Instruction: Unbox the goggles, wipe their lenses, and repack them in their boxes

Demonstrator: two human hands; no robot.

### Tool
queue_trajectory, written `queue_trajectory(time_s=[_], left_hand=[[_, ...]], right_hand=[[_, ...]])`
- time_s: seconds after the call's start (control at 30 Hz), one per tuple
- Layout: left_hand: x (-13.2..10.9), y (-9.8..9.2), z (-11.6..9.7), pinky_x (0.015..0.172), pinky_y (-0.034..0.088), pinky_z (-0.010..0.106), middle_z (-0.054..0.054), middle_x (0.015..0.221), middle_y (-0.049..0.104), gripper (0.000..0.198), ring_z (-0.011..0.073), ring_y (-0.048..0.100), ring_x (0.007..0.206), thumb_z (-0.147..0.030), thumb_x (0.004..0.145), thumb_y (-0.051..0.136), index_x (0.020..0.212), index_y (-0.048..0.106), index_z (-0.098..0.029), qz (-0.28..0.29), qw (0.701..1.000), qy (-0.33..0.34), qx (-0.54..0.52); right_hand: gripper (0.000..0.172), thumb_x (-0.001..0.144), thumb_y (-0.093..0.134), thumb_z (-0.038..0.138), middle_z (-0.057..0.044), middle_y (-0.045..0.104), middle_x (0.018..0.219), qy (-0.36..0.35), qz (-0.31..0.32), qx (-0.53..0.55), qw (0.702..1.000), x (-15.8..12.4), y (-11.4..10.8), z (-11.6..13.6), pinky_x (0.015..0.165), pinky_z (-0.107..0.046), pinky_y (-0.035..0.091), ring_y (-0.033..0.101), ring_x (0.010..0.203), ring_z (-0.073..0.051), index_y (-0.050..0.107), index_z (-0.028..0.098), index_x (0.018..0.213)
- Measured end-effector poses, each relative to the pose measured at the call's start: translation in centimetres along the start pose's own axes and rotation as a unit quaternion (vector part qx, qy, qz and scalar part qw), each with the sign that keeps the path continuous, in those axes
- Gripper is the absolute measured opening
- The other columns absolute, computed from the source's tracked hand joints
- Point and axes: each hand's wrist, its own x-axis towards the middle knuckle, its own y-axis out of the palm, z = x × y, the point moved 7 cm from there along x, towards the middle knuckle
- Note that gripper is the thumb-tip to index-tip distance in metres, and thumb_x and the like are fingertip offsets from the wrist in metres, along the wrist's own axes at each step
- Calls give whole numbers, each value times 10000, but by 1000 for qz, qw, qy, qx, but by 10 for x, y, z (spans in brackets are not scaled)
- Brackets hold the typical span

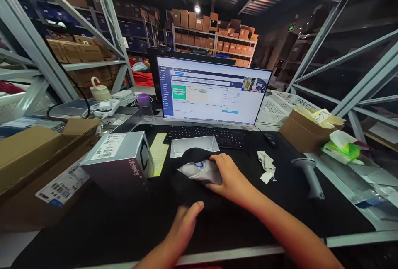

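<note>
My right hand (pixel 228 173) is closed on the right end of a black, soft-looking pouch (pixel 194 153). A bundle in clear plastic (pixel 202 170), with a bit of blue on it, shows at its opening. Below and to the left is my left hand (pixel 186 223), its thumb raised and its other fingers blurred; whether it touches the pouch's dark lower side I cannot tell. Just behind the pouch lies a shallow white box tray (pixel 177 149). A grey "Wakening" box (pixel 120 169) stands to the left, beside a yellow-green sheet (pixel 159 153).
A monitor (pixel 211 103) stands behind a black keyboard (pixel 231 139). To the right are a mouse (pixel 269 139), crumpled paper (pixel 266 166), a barcode scanner (pixel 311 178) and a carton (pixel 306 134). An open cardboard box (pixel 40 178) fills the left side. Metal frame posts rise on both sides.
</note>
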Motion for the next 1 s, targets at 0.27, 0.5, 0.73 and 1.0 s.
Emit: queue_trajectory(time_s=[0.27,0.5,0.73,1.0], left_hand=[[-24,12,15,1136,392,454,110,1068,754,427,301,608,1221,-314,677,828,1046,703,-139,-9,983,-88,-159],[-21,12,11,1156,367,481,94,1178,726,403,276,611,1240,-326,740,803,1094,658,-199,-43,979,-96,-172],[-26,24,20,1174,366,439,127,1213,711,257,277,577,1293,-292,779,784,964,666,-157,-40,968,-146,-202],[-36,36,37,1170,394,444,105,1148,743,155,271,639,1215,-233,782,779,887,682,-172,17,951,-215,-223]], right_hand=[[543,628,646,52,-92,543,1108,-4,81,34,996,3,28,-4,900,-374,489,532,1032,-256,528,173,1143],[327,673,547,134,-2,640,888,115,103,197,968,12,10,-23,630,-264,463,592,775,-184,553,220,988],[614,543,502,133,-13,725,1116,162,81,400,898,31,-30,-49,737,-278,521,656,947,-226,689,215,1122],[612,604,582,191,-57,757,1034,226,-2,393,891,14,-68,-120,629,-270,537,703,824,-221,658,183,1212]])
